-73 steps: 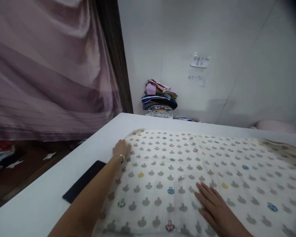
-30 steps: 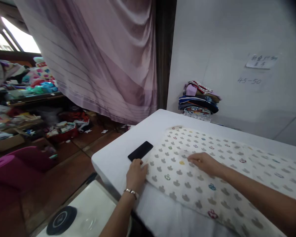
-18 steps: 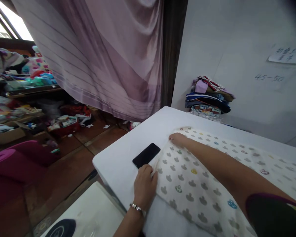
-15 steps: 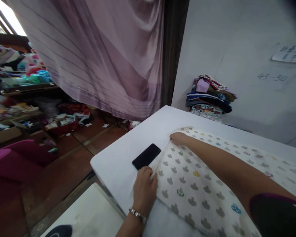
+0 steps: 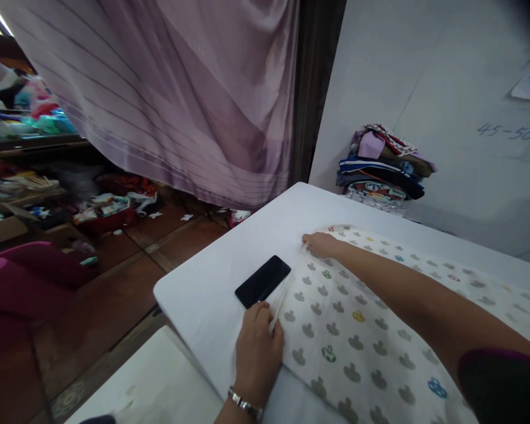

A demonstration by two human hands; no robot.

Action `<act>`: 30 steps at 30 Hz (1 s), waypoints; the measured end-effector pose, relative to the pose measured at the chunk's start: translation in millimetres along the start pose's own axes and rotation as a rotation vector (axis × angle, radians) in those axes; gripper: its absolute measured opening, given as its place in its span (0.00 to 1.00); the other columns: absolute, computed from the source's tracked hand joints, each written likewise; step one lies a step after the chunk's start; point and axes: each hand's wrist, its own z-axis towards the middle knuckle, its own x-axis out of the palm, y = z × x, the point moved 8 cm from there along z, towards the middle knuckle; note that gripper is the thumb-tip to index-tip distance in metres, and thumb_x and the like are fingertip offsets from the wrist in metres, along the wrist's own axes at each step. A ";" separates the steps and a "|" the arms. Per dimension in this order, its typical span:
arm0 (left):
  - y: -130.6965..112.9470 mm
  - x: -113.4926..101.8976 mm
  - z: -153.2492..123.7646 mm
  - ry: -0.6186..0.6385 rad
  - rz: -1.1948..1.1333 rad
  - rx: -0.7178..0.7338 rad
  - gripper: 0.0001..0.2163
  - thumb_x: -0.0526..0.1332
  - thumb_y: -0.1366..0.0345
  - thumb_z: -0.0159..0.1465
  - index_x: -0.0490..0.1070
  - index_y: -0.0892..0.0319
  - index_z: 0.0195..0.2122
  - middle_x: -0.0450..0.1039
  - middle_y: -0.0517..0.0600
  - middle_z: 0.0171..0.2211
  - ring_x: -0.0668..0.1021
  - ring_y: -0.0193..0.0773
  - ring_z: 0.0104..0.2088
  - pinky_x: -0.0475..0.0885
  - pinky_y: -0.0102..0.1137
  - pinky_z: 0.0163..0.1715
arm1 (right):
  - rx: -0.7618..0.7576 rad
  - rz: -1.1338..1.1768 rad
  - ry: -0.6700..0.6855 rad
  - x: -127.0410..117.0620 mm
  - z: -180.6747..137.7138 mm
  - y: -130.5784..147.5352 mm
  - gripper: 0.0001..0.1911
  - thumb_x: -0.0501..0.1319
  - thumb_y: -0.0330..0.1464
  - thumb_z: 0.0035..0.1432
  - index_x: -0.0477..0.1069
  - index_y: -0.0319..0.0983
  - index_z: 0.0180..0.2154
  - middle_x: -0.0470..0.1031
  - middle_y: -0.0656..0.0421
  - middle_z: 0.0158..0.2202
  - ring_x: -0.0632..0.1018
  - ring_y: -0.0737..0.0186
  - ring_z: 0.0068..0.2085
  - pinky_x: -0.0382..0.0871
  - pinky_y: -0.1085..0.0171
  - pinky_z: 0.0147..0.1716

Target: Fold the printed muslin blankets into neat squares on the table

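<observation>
A white cloth (image 5: 348,330) printed with grey, green, yellow and blue motifs lies over the right part of the white table (image 5: 212,259). My left hand (image 5: 258,344), with a bracelet at the wrist, is closed on the cloth's near left corner. Farther off, my right hand (image 5: 321,245) pinches the same left edge, its forearm stretched across the fabric. Between the two hands the edge runs in a slightly gathered line. A black phone (image 5: 263,281) rests flat on the table, just beyond my left fingers and left of the cloth.
Folded clothes (image 5: 384,165) are stacked against the white wall (image 5: 388,65) behind the table. A purple curtain (image 5: 212,100) hangs at the back. At left are a pink roll (image 5: 39,271), boxes and clutter on the tiled floor. A pale surface (image 5: 159,383) stands in front.
The view has shifted slightly. Both hands keep their hold on the cloth's edge, which looks a little slacker near my right hand.
</observation>
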 end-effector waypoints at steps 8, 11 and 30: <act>6.3 6.7 -2.5 0.072 0.093 -0.056 0.12 0.52 0.62 0.61 0.65 0.59 0.45 0.69 0.52 0.40 0.72 0.41 0.41 0.67 0.36 0.41 | 0.161 0.105 -0.089 -17.7 -7.0 -42.3 0.27 0.51 0.29 0.56 0.56 0.45 0.58 0.72 0.53 0.45 0.74 0.58 0.39 0.64 0.66 0.35; 7.1 9.2 -1.9 0.091 0.132 -0.051 0.13 0.51 0.60 0.62 0.67 0.59 0.44 0.69 0.52 0.38 0.72 0.41 0.41 0.66 0.37 0.42 | 0.304 0.109 -0.212 -28.8 -12.3 -79.1 0.27 0.50 0.31 0.58 0.52 0.40 0.60 0.69 0.47 0.49 0.71 0.50 0.47 0.64 0.60 0.40; 22.5 9.8 8.9 0.262 -0.142 -0.350 0.12 0.47 0.60 0.63 0.59 0.52 0.48 0.73 0.48 0.38 0.76 0.40 0.35 0.67 0.34 0.35 | 0.427 0.680 -0.337 -31.7 47.7 -129.5 0.14 0.49 0.23 0.56 0.67 0.34 0.42 0.75 0.56 0.29 0.72 0.72 0.19 0.63 0.74 0.19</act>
